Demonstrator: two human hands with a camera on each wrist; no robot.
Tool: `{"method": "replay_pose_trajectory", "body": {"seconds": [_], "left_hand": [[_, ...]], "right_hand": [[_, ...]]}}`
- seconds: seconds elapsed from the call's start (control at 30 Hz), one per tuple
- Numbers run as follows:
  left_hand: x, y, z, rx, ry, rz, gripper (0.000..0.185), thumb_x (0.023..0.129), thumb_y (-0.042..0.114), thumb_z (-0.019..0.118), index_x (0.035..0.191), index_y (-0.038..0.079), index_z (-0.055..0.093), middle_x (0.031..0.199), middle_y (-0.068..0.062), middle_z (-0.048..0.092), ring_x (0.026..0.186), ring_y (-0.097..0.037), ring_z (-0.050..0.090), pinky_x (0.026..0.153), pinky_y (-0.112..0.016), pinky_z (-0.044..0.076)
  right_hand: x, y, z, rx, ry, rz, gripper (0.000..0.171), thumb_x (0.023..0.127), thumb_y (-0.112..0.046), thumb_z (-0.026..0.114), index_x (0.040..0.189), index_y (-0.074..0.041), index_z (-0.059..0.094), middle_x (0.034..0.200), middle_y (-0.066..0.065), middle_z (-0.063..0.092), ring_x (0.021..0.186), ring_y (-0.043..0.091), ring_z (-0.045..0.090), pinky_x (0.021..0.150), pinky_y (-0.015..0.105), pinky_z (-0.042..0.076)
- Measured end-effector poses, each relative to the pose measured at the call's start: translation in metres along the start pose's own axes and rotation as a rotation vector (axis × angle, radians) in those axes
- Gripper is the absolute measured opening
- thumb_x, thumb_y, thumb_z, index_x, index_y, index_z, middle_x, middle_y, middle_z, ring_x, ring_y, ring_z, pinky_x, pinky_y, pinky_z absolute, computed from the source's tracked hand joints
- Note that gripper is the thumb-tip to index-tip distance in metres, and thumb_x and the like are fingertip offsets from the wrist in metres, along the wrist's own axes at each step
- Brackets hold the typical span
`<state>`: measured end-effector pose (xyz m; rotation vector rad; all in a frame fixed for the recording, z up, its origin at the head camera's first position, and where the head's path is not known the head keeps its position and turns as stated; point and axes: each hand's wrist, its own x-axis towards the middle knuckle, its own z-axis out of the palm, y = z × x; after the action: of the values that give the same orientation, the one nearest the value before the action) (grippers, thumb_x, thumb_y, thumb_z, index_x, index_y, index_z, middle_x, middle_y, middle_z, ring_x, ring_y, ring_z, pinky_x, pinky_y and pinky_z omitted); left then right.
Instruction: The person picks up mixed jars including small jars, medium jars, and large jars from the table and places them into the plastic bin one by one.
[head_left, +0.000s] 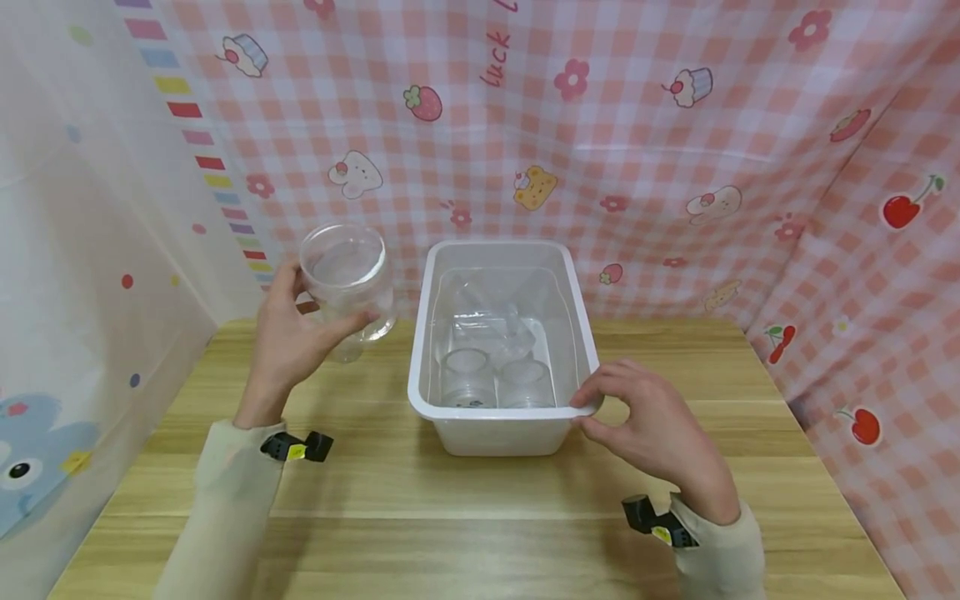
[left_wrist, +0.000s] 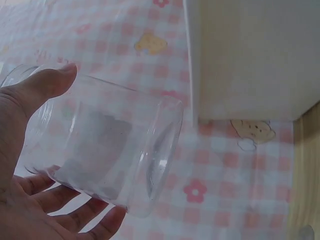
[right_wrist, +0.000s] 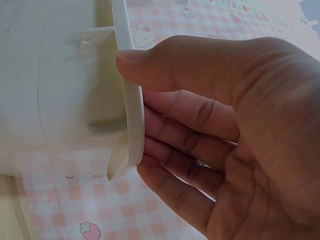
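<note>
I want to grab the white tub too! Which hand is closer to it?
Right. The right hand grips the white tub by its near corner rim; the left hand holds a clear jar up beside it, apart.

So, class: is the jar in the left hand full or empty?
Empty: the clear jar in the left hand shows nothing inside; the backdrop shows through.

One white tub (head_left: 501, 425) at the table's (head_left: 480, 533) middle. Three clear jars: one (head_left: 347, 275) held up over the left edge, two (head_left: 467, 377) (head_left: 525, 385) in the tub. Two hands.
</note>
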<state>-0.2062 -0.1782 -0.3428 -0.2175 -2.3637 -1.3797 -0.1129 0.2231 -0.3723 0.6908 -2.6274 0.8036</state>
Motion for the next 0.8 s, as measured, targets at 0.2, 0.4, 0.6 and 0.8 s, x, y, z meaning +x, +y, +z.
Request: {"method": "replay_pose_trajectory", "body": {"seconds": [0.2, 0.4, 0.6, 0.8], "left_hand": [[0.003, 0.017, 0.006, 0.007, -0.070, 0.044, 0.094, 0.070, 0.035, 0.096, 0.148, 0.021, 0.046, 0.136, 0.000, 0.059, 0.123, -0.017, 0.053, 0.101, -0.044, 0.046], [0.009, 0.033, 0.015, 0.029, -0.139, 0.112, 0.096, 0.069, 0.035, 0.097, 0.149, 0.020, 0.046, 0.134, -0.001, 0.061, 0.121, -0.017, 0.054, 0.100, -0.044, 0.047], [0.014, 0.047, 0.026, 0.071, -0.205, 0.172, 0.098, 0.065, 0.040, 0.098, 0.147, 0.021, 0.047, 0.130, 0.000, 0.063, 0.116, -0.017, 0.057, 0.099, -0.042, 0.048], [0.018, 0.061, 0.036, 0.117, -0.291, 0.206, 0.100, 0.062, 0.045, 0.098, 0.146, 0.022, 0.049, 0.125, 0.002, 0.064, 0.112, -0.018, 0.058, 0.095, -0.041, 0.052]], "right_hand": [[0.000, 0.000, 0.000, -0.007, 0.000, 0.003, 0.021, 0.077, -0.014, 0.088, 0.087, -0.026, 0.074, 0.094, -0.015, 0.071, 0.090, 0.003, 0.059, 0.079, 0.031, 0.053], [0.000, 0.001, 0.000, -0.003, 0.002, -0.002, 0.021, 0.077, -0.013, 0.088, 0.087, -0.026, 0.074, 0.094, -0.014, 0.071, 0.090, 0.003, 0.060, 0.079, 0.031, 0.053], [-0.001, 0.001, 0.000, -0.004, 0.005, -0.007, 0.021, 0.077, -0.014, 0.088, 0.087, -0.026, 0.075, 0.094, -0.015, 0.071, 0.090, 0.003, 0.060, 0.079, 0.030, 0.053], [-0.001, 0.001, 0.000, 0.002, 0.010, -0.014, 0.022, 0.077, -0.012, 0.088, 0.087, -0.026, 0.075, 0.093, -0.015, 0.071, 0.090, 0.004, 0.061, 0.079, 0.032, 0.053]]}}
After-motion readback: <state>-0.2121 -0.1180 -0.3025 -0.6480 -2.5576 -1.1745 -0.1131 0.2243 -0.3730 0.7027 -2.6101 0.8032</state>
